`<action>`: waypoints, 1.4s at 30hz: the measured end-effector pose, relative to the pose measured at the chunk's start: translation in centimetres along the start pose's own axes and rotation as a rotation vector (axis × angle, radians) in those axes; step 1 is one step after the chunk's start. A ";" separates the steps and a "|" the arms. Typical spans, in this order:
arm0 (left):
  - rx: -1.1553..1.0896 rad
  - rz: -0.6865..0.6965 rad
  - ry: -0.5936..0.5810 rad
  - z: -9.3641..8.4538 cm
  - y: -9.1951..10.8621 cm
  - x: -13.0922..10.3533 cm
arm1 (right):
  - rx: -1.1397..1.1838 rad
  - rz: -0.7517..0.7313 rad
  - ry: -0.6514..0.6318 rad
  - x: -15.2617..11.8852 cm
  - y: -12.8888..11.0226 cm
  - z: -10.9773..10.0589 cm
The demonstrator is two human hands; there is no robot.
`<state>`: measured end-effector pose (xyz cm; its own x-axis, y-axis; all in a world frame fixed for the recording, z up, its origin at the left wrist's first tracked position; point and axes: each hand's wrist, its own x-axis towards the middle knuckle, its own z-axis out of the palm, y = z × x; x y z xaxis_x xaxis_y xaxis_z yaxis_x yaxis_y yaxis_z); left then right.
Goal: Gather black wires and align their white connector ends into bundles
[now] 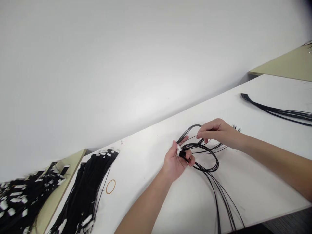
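Black cables (211,156) hang in loops from my left hand (175,162), which is closed around them near a white connector or label (179,150). Their loose ends trail down across the white table to its front edge. My right hand (214,129) is just right of and above the left one, thumb and fingers pinched on a thin black strand of the same cables. The fingertips partly hide where that strand is gripped.
An orange rubber band (110,187) lies left on the white table (143,152). Beside it is a thick pile of black cables (87,185) with white tags; another pile (26,195) sits on a yellowish board at far left. A separate black cable bundle (275,110) lies at right.
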<state>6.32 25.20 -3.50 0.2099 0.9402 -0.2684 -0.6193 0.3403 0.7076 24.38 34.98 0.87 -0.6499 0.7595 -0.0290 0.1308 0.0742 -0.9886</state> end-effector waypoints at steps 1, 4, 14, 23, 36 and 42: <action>0.002 -0.002 0.002 0.0 0.0 0.0 | -0.002 -0.001 -0.001 0.0 0.0 0.0; 0.001 -0.003 0.004 -0.1 0.0 0.0 | -0.026 -0.004 -0.014 0.0 -0.1 0.1; -0.004 -0.003 -0.006 -0.1 0.0 -0.1 | -0.034 0.037 -0.006 0.0 0.0 0.1; 0.009 -0.004 0.013 -0.1 0.0 -0.1 | -0.025 0.030 -0.002 0.1 0.2 0.1; -0.009 0.001 -0.013 -0.2 -0.1 0.0 | -0.069 0.043 0.006 0.1 0.4 0.1; -0.009 0.018 0.007 -0.1 -0.1 0.0 | -0.119 0.066 0.029 0.0 0.4 0.4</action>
<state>6.30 25.16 -3.69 0.1934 0.9459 -0.2604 -0.6294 0.3232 0.7067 24.13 34.77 0.43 -0.6150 0.7837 -0.0870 0.2610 0.0983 -0.9603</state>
